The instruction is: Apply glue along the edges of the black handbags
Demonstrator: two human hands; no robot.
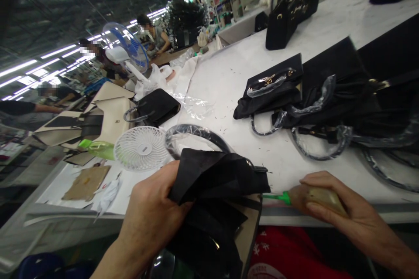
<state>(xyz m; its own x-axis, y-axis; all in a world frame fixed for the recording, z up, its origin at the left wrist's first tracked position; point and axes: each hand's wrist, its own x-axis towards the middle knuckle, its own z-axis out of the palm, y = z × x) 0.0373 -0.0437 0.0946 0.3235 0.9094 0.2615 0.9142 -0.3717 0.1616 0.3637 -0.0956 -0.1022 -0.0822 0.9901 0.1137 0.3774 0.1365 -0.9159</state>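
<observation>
My left hand [160, 202] is closed around the black lining of a handbag [212, 178], bunching the fabric near the table's front edge. A plastic-wrapped handle [196, 130] rises behind the bag. Below, the bag's body hangs in shadow, partly hidden, with a tan panel [248, 231] showing at its right. My right hand [330, 200] grips a translucent yellowish squeeze bottle [324, 198] with a green nozzle. The nozzle points left, and its thin tip reaches the right edge of the bag; whether it touches is hard to tell.
Several black handbags [330, 83] with wrapped handles lie along the right of the white table [212, 83]. At left are a white fan [140, 148], a green bottle [101, 149], a small black bag [160, 107] and beige bag pieces [111, 115]. Other people work farther back.
</observation>
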